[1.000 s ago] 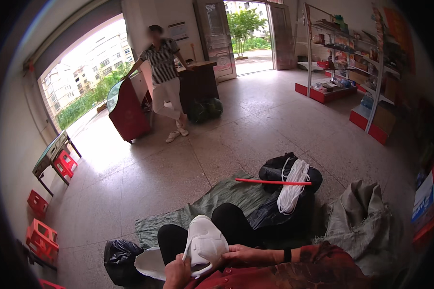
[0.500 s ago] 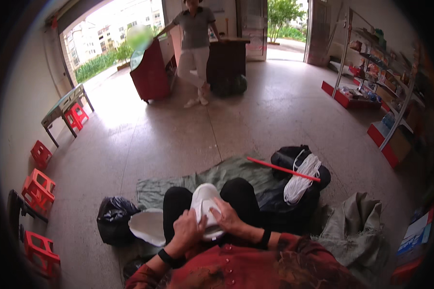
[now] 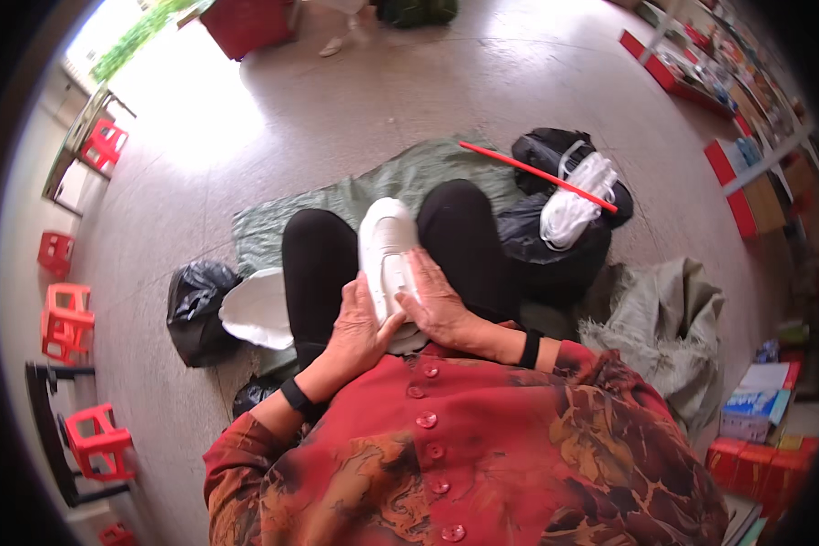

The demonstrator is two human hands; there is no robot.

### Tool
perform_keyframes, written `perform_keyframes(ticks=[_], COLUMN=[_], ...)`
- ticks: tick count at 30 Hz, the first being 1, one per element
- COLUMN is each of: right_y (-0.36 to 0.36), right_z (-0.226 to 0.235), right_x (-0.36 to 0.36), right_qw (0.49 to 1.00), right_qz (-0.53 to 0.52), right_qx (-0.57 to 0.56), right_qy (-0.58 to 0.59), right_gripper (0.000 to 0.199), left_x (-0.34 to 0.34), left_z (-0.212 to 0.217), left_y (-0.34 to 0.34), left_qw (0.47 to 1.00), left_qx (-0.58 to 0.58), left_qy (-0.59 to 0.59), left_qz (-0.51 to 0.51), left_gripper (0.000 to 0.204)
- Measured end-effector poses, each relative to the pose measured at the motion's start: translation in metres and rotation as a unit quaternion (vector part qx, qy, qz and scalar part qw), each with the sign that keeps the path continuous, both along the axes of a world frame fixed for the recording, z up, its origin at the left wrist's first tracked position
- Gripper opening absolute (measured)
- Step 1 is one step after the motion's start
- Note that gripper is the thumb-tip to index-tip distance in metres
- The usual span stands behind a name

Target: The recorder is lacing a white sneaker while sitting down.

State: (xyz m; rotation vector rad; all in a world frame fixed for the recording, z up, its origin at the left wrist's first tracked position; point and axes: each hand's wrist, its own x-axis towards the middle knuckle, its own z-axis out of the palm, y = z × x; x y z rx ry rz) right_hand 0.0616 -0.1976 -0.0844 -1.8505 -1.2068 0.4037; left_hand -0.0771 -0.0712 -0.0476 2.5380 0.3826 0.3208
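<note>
Your left hand (image 3: pixel 359 323) grasps the white shoe (image 3: pixel 387 232) along its left side, with the thumb laid across the upper near the opening. Your right hand (image 3: pixel 435 300) clasps the same shoe from the right, fingers extended along the upper. The shoe lies between both hands, toe directed away from you. Left of your left hand are a white curved piece (image 3: pixel 257 311) and a black plastic bag (image 3: pixel 200 318). Beyond your right hand, to its right, a red stick (image 3: pixel 519 168) lies across a white cord bundle (image 3: pixel 566 218).
</note>
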Motion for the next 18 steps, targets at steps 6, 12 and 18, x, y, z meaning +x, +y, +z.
perform_keyframes(ticks=[6,12,18], right_y=[-0.002,-0.049,-0.112], right_z=[0.017,0.04,-0.127], right_x=[-0.005,0.066,0.207], right_qw=[0.999,0.951,0.941], right_qz=[0.023,-0.155,-0.31], right_qx=[-0.007,0.174,-0.077], right_qy=[0.031,0.203,-0.112], right_gripper=[0.068,0.013,0.02], left_x=[0.0,0.007,-0.008], left_z=[0.054,0.091,0.058], left_y=[0.002,0.012,0.045], left_qw=[0.993,0.99,0.993], left_qx=[0.004,-0.1,-0.069], left_qy=[0.114,0.087,-0.062], left_qz=[-0.038,-0.04,0.071], left_gripper=[0.091,0.035,0.012])
